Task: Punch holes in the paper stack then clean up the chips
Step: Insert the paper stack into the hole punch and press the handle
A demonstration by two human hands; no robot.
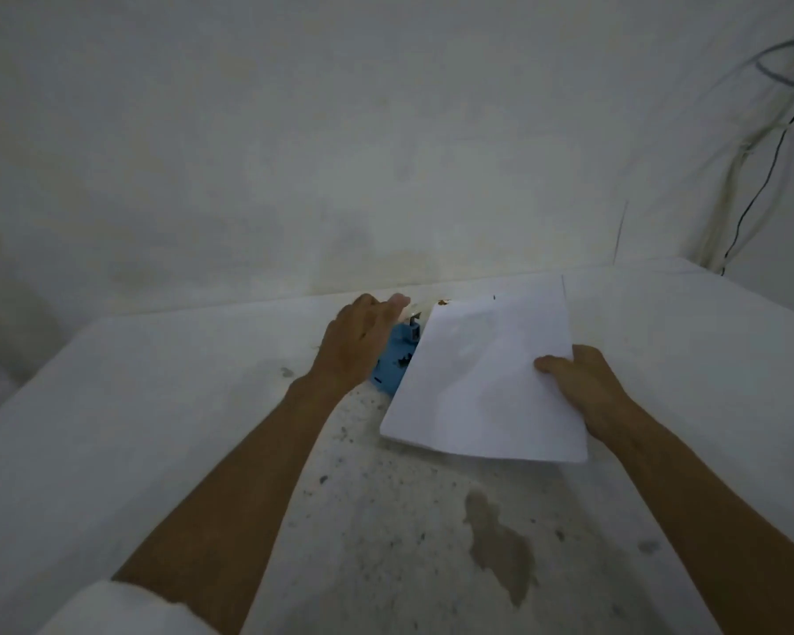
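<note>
Paper stack (482,378) between both hands.

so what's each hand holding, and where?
Right hand grips the paper stack at its right edge. Left hand rests atop the blue hole punch; grip unclear.

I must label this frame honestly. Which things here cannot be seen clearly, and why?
- Blue hole punch, head view: mostly hidden by the left hand and the paper stack.
- Sheet count: edges too thin to tell.
- Right hand: fingers hidden under the paper.
- Paper chips: not distinguishable from dark specks on the table.
- Left fingertips: motion-blurred.
</note>
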